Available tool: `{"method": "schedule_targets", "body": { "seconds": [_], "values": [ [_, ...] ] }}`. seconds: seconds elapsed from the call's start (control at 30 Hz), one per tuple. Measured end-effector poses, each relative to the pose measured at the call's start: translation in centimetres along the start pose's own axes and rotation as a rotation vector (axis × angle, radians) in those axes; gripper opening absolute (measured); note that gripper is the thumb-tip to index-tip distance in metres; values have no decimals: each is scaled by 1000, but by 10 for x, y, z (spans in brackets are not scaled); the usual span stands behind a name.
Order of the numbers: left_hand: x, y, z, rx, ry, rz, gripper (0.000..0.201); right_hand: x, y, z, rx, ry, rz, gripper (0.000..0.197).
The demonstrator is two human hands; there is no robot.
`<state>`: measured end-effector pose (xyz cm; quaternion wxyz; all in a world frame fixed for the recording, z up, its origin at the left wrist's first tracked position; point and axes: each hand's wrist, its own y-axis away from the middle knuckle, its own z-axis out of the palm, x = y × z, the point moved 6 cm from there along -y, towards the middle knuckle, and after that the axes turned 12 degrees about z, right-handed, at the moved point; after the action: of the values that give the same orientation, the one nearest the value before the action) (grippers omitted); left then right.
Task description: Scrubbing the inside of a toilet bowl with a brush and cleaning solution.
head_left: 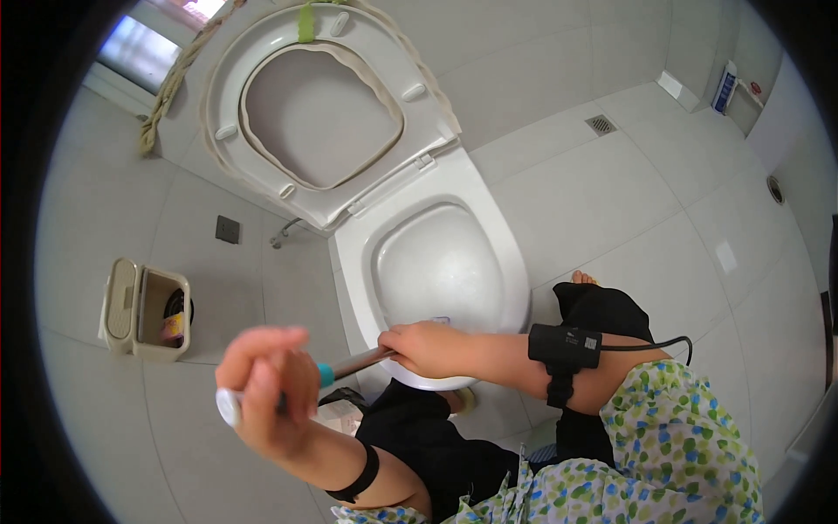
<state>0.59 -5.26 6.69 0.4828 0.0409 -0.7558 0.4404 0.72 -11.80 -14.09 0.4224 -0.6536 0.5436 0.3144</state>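
Far left I get a beige box [166, 354] with its compartment uncovered, leaving dark and yellow contents reachable; next, the left hand [271, 384], blurred, is clenched around the white-ended top of a metal rod [358, 361] with a teal collar. The rod slants down from there toward the front edge of the toilet bowl [436, 271], whose seat [425, 122] leans back upright, keeping the opening uncovered. The right hand [428, 347] grasps the rod lower down, above the rim, a spread grip that I'd judge steadies it; beyond those fingers I can't make out its end.
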Motion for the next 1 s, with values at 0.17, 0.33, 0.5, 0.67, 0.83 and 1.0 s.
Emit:
{"method": "schedule_targets", "body": {
  "seconds": [0.17,0.33,0.5,0.67,0.83,1.0],
  "values": [
    [25,1,39,-595,-33,297,47,-9,-16,-16,97,40,-163,11],
    [2,-1,66,-628,-277,183,52,13,-33,-65,467,264,-153,11],
    [12,-4,46,-603,-277,212,39,7,-21,-87,721,428,-103,12],
    [7,3,37,-491,-240,234,37,9,-23,-84,725,377,-112,13],
    [9,3,64,-826,-175,162,33,-3,-30,-49,591,227,-145,10],
    [19,-2,45,-616,206,348,33,-18,-12,-15,206,41,-97,11]
  ]
}}
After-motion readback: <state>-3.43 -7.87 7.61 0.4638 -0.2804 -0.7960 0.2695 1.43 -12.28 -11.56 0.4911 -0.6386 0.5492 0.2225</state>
